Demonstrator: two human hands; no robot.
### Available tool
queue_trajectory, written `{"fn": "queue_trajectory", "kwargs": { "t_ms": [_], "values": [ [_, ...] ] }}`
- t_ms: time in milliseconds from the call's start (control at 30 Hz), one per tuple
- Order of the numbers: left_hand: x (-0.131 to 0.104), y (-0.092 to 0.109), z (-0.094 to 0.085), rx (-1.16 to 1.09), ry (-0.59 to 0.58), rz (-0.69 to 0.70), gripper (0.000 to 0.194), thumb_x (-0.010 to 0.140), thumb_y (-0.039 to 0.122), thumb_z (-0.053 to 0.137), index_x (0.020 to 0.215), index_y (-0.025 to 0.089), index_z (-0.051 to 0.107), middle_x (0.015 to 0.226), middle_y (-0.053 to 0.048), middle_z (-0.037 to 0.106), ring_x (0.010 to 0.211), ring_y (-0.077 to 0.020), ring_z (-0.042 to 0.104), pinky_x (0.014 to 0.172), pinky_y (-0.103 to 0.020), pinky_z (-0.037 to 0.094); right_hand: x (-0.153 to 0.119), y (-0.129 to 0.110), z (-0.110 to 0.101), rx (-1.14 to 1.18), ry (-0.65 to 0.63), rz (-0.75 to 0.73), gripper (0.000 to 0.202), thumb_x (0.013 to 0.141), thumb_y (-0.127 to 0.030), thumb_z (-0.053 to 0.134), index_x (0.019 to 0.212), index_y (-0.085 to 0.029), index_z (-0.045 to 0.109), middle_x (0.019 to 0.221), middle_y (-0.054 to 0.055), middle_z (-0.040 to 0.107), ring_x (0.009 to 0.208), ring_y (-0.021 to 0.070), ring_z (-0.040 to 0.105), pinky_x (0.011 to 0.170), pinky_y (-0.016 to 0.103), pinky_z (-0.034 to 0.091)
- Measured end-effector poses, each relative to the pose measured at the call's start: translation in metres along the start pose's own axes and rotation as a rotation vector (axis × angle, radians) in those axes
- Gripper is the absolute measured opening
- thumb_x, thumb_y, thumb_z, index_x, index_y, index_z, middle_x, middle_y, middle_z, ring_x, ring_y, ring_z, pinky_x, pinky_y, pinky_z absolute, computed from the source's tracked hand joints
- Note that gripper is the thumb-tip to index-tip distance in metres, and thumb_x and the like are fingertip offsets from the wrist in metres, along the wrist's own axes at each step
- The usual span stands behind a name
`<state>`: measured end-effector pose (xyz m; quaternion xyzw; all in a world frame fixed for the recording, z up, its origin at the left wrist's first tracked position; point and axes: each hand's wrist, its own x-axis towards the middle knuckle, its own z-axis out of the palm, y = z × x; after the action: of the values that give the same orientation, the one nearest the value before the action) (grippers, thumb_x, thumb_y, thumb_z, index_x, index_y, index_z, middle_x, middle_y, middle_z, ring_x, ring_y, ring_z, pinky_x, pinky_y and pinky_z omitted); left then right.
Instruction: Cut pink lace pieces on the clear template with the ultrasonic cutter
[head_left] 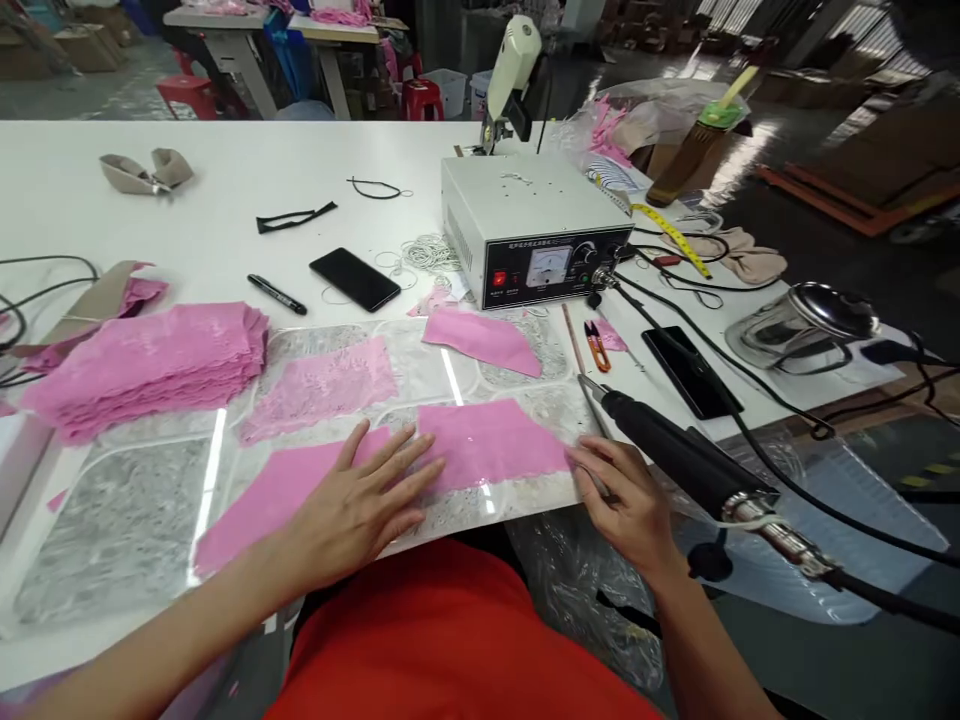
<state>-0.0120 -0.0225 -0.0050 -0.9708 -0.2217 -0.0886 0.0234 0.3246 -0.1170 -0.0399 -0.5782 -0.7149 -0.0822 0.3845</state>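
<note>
My left hand (367, 495) lies flat with fingers spread. It presses on a pink fabric piece (277, 500), its fingertips reaching the left edge of another pink piece (491, 440). At that second piece's right corner, my right hand (622, 495) has its fingers closed round a slim grey metal tool (598, 408), perhaps tweezers; its thumb and fingertips touch the fabric corner. Just right of this hand rests a black handheld cutting tool (675, 445) with a pointed metal tip, wired to a control box (536, 220). A thin, patterned pink piece (330, 385) and a curved pink piece (480, 340) lie farther back.
A stack of pink fabric (150, 365) stands at left. Beyond the clear sheet (124, 520) lie a marker (277, 294) and a phone (355, 279). Orange thread snips (597, 346), another phone (691, 370), a lidded glass jug (795, 325) and cables occupy the right side.
</note>
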Motion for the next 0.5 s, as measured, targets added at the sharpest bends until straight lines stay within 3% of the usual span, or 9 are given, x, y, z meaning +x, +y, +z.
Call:
{"fn": "queue_trajectory", "kwargs": {
  "t_ms": [167, 367, 500],
  "values": [
    [0.025, -0.004, 0.010, 0.022, 0.004, 0.151, 0.048, 0.105, 0.049, 0.034, 0.146, 0.027, 0.045, 0.154, -0.003, 0.043, 0.146, -0.0246, 0.032, 0.122, -0.047, -0.008, -0.009, 0.007, 0.002, -0.005, 0.044, 0.013, 0.035, 0.085, -0.018, 0.061, 0.118, -0.029, 0.068, 0.109, 0.008, 0.071, 0.095, 0.0238, 0.071, 0.080, 0.038, 0.063],
    [0.025, -0.003, 0.017, 0.001, -0.022, 0.168, 0.051, 0.104, 0.051, 0.035, 0.149, 0.028, 0.040, 0.156, -0.003, 0.039, 0.148, -0.0247, 0.027, 0.122, -0.048, -0.007, -0.016, 0.010, 0.005, 0.049, 0.032, 0.045, 0.036, 0.081, -0.019, 0.065, 0.114, -0.033, 0.071, 0.112, 0.007, 0.072, 0.097, 0.0252, 0.072, 0.079, 0.039, 0.064],
    [0.028, -0.008, 0.010, -0.046, -0.069, 0.171, 0.049, 0.105, 0.047, 0.035, 0.150, 0.030, 0.037, 0.157, -0.003, 0.037, 0.147, -0.0253, 0.031, 0.122, -0.051, -0.003, -0.027, 0.011, 0.006, 0.155, 0.138, 0.291, 0.028, 0.076, -0.021, 0.071, 0.102, -0.033, 0.074, 0.107, 0.002, 0.074, 0.097, 0.0238, 0.072, 0.084, 0.037, 0.063]
  ]
}}
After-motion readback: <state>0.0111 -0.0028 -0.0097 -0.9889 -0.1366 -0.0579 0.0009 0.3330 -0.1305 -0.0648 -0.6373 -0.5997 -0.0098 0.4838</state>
